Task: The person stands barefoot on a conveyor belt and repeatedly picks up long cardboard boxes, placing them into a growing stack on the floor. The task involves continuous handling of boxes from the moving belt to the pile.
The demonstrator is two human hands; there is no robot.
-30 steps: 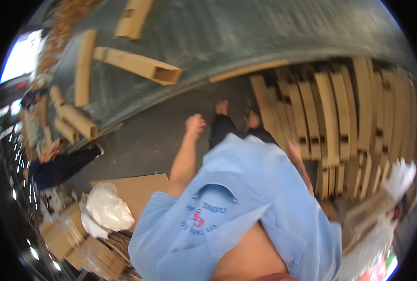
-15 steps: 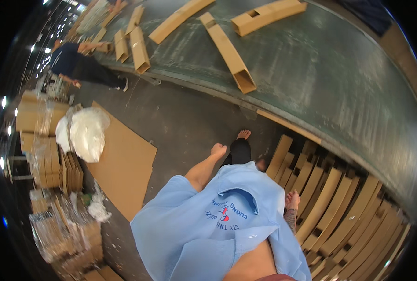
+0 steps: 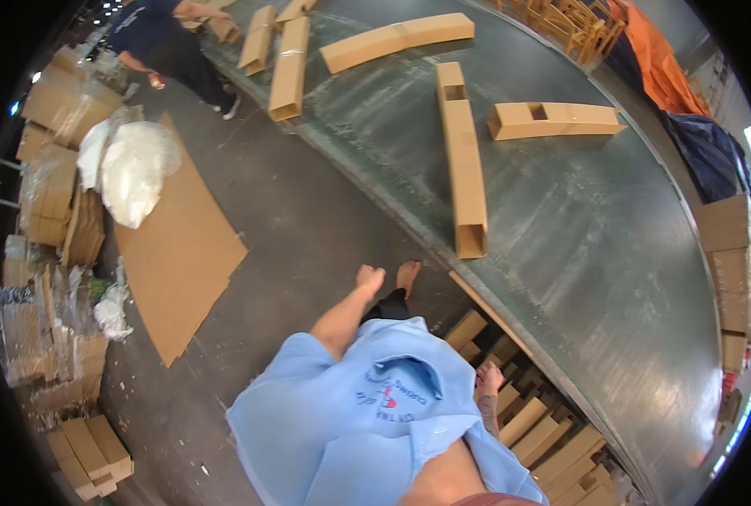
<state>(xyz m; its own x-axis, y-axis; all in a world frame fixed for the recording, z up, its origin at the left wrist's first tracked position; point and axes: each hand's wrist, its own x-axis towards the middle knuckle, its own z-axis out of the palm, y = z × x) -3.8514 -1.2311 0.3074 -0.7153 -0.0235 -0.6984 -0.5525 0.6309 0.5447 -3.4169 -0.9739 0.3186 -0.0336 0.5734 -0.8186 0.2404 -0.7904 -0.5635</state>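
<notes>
My left hand (image 3: pixel 370 277) hangs in front of my blue shirt, over the dark floor, its fingers curled in with nothing showing in them. Low beside the table edge, my right hand (image 3: pixel 488 378) is loosely closed too, and I see nothing in it. Nearest to it are several long cardboard tubes (image 3: pixel 525 419), packed in rows under the table. Up on the dark green table (image 3: pixel 578 278) lies a long square cardboard tube (image 3: pixel 463 160), its open end toward me. A shorter tube with a cut-out (image 3: pixel 573 120) rests to its right, and a curved tube (image 3: pixel 396 40) lies farther back.
A person in dark clothes (image 3: pixel 169 46) stands at the far left by the table. A flat cardboard sheet (image 3: pixel 182 270) and a white plastic bag (image 3: pixel 133 173) lie on the floor to my left. Wrapped cardboard stacks (image 3: pixel 51 194) stand beyond; cartons (image 3: pixel 725 270) stand past the table's right side.
The view has turned to the right, so the table's far right side and an orange tarp show now. Both my hands stay low at my sides, loosely closed.
</notes>
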